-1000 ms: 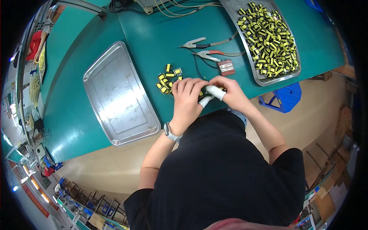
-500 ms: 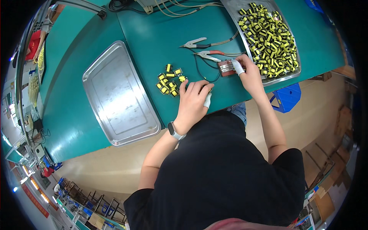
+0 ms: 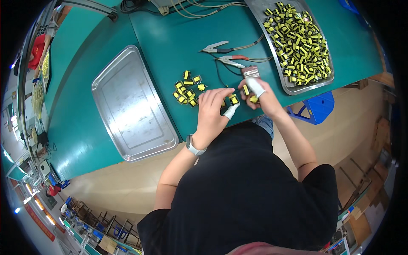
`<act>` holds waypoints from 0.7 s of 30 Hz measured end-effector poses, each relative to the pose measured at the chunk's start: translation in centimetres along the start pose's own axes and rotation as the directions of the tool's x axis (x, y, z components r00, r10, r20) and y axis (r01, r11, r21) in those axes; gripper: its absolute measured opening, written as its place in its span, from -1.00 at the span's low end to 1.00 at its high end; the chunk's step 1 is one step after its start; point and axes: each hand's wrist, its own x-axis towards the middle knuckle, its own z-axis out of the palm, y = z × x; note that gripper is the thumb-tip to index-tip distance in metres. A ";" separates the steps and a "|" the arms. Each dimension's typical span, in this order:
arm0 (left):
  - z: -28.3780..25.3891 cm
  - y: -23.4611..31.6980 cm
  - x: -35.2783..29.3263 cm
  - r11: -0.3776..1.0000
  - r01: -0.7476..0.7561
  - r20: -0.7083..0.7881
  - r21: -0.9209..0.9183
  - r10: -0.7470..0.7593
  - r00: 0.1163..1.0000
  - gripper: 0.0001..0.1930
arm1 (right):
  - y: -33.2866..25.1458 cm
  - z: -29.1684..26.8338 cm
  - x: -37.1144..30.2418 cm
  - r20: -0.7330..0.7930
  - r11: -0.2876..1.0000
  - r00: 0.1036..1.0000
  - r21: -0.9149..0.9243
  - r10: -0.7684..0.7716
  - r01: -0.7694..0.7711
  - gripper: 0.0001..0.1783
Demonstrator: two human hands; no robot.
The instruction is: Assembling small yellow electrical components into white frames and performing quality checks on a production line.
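Observation:
My left hand (image 3: pixel 212 106) is closed around a small yellow-and-black transformer (image 3: pixel 233 99), with another bit of yellow showing under its fingers. Just to the right, my right hand (image 3: pixel 262 97) grips a similar transformer (image 3: pixel 246 89) between thumb and fingers, and a second one (image 3: pixel 254 99) shows lower in that hand. White covers wrap a digit on each hand. Beyond my right fingertips lies a brown block with metal strips (image 3: pixel 250 71), wired to the clips. A loose group of transformers (image 3: pixel 185 94) lies left of my left hand.
A metal tray (image 3: pixel 293 89) heaped with transformers stands at the right. Another metal tray (image 3: pixel 131 110) lies at the left. Two clip leads, one grey-black (image 3: pixel 216 47) and one red (image 3: pixel 233 58), rest beyond my hands. A blue stool (image 3: pixel 316 108) stands below the table edge.
My right hand has come off the brown block toward my left hand, and transformers now show in its fingers. My left fingers have drawn rightward from the loose group, showing a transformer.

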 end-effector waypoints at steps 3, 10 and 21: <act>-0.1 0.2 0.1 0.999 -0.036 -0.002 -0.016 0.035 0.999 -0.45 | 1.0 1.5 0.1 -0.013 0.982 1.000 -0.188 -0.014 0.011 -0.78; -1.0 0.0 -0.5 1.000 -0.013 0.024 -0.016 0.014 1.000 -0.42 | 0.1 1.7 0.1 -0.033 0.895 0.998 -0.445 -0.051 0.031 -0.79; -1.5 0.5 -0.1 1.000 0.005 -0.002 0.022 -0.005 1.000 -0.50 | 0.9 0.5 0.6 -0.162 0.970 0.985 -0.240 -0.062 0.021 -0.76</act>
